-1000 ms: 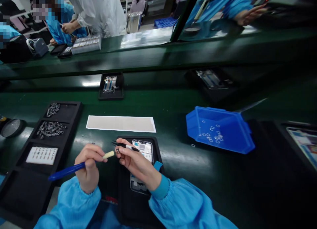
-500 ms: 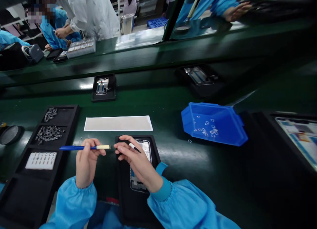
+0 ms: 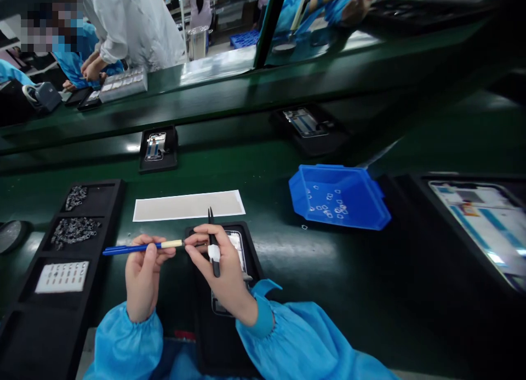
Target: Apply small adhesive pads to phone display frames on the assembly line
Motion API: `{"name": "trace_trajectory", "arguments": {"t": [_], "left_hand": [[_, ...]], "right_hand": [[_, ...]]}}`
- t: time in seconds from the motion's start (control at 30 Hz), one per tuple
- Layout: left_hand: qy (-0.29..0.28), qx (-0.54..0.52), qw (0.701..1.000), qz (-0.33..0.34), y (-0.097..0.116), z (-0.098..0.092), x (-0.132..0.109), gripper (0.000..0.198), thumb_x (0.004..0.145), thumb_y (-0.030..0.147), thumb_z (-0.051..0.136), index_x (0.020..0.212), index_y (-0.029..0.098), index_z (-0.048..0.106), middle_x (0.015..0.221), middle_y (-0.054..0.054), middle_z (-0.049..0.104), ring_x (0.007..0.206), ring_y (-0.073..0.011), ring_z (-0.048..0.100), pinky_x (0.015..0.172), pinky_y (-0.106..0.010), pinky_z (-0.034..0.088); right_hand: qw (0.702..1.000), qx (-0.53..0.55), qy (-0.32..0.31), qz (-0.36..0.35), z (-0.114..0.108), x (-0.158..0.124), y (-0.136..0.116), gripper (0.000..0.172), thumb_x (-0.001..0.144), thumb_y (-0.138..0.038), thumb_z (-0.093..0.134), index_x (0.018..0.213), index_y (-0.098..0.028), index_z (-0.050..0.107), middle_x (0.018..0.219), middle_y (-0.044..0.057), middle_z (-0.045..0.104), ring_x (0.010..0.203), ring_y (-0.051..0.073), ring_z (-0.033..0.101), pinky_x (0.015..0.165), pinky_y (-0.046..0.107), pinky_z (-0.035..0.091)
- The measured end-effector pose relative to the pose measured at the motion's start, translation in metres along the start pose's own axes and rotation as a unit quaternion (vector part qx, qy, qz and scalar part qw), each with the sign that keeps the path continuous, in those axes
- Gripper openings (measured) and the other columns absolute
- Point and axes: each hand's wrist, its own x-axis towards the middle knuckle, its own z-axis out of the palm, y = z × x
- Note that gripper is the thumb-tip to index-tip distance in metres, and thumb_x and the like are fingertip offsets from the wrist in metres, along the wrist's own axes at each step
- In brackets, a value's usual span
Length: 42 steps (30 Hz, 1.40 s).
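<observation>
My left hand (image 3: 142,278) is closed around a blue pen-like tool (image 3: 129,249) with a cream section, held nearly level and pointing right. At its tip, my right hand (image 3: 226,273) pinches with thumb and fingertip; anything small between them is hidden. Black tweezers (image 3: 212,235) with a white wrap are tucked among the right hand's fingers, points upward. Beneath that hand lies an opened phone (image 3: 237,243), partly covered by it, in a black tray (image 3: 222,339).
A pale strip sheet (image 3: 187,206) lies ahead. On the left, a compartment tray (image 3: 61,328) holds small dark parts (image 3: 74,232) and a white card (image 3: 61,277). To the right are a blue bin (image 3: 361,202) with small rings and another opened phone (image 3: 479,221). Co-workers are beyond the ledge.
The tweezers have swung from slanting across the right hand to nearly upright between its fingers. The right fingertips have come onto the pen-like tool's tip. The view has shifted slightly.
</observation>
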Motion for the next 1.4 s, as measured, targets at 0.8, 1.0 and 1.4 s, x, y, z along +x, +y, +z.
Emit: {"name": "trace_trajectory", "arguments": {"t": [0.8, 1.0, 1.4], "left_hand": [[0.032, 0.101, 0.97, 0.219, -0.017, 0.003, -0.014, 0.01, 0.092, 0.024, 0.061, 0.091, 0.019, 0.053, 0.091, -0.001, 0.067, 0.072, -0.0129, 0.071, 0.07, -0.031, 0.063], [0.034, 0.01, 0.996, 0.083, -0.015, 0.001, -0.011, 0.021, 0.088, 0.034, 0.067, 0.092, 0.019, 0.054, 0.091, 0.0, 0.067, 0.069, -0.0121, 0.071, 0.071, -0.028, 0.062], [0.03, 0.023, 0.995, 0.09, -0.02, -0.004, -0.011, 0.021, 0.087, 0.032, 0.069, 0.093, 0.019, 0.054, 0.093, 0.0, 0.068, 0.073, -0.0136, 0.073, 0.072, -0.028, 0.062]], "right_hand": [[0.992, -0.071, 0.032, -0.103, -0.001, 0.002, 0.002, 0.025, 0.086, -0.016, 0.061, 0.109, -0.024, 0.055, 0.089, 0.002, 0.072, 0.074, 0.014, 0.07, 0.07, 0.026, 0.059], [0.989, -0.096, 0.032, -0.109, 0.0, 0.003, 0.003, 0.023, 0.085, -0.017, 0.06, 0.107, -0.023, 0.056, 0.085, 0.001, 0.073, 0.07, 0.014, 0.07, 0.067, 0.026, 0.059], [0.983, -0.136, 0.016, -0.123, -0.003, 0.006, 0.002, 0.024, 0.085, -0.015, 0.057, 0.107, -0.023, 0.055, 0.081, -0.001, 0.07, 0.069, 0.014, 0.068, 0.07, 0.027, 0.056]]}}
